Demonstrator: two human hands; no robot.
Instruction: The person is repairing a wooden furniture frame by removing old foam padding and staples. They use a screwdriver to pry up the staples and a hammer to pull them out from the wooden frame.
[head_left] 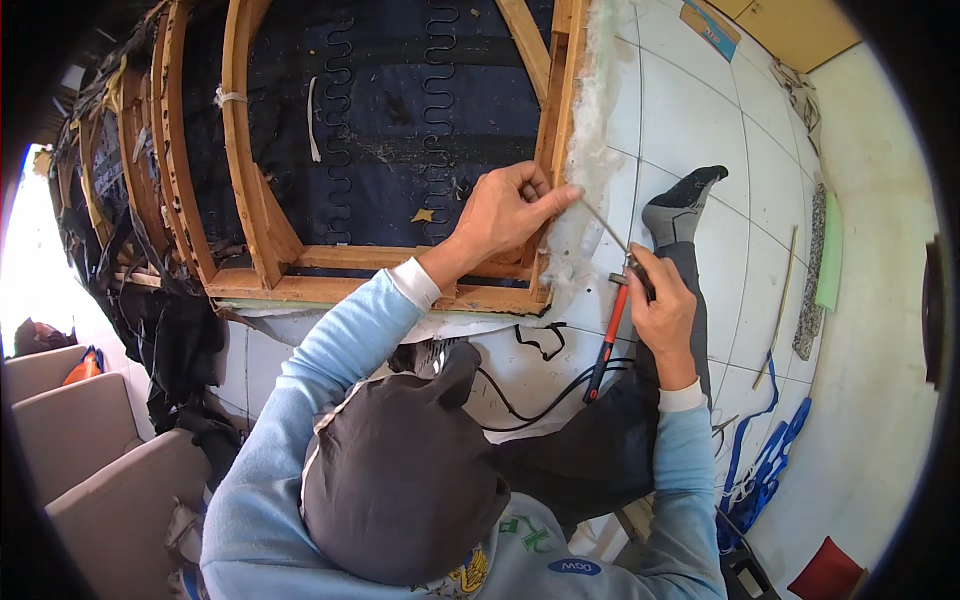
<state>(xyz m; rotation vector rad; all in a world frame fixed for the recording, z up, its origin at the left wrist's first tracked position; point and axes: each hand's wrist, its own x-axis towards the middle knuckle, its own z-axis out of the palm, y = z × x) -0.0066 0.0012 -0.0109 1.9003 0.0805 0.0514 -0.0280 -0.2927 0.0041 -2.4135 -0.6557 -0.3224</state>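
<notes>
My right hand [662, 305] is closed round the dark handle of what looks like a screwdriver, its thin metal shaft [606, 226] slanting up and left. The shaft's tip meets the white padded edge [588, 150] of a wooden furniture frame [553, 150]. Beside that tip is the thumb of my left hand [497, 212]; its fingers are curled over the frame's side, and what they pinch, if anything, is hidden. A hammer [606, 352] with a red and black handle lies just below my right hand, its head partly covered.
Zigzag springs [440, 90] and dark cloth fill the frame. Torn black fabric [165, 340] hangs at its left. My outstretched leg [685, 270] rests on white floor tiles. A black cable [510, 415] curves nearby. Blue straps [780, 460] lie at right; beige seats [120, 480] stand at left.
</notes>
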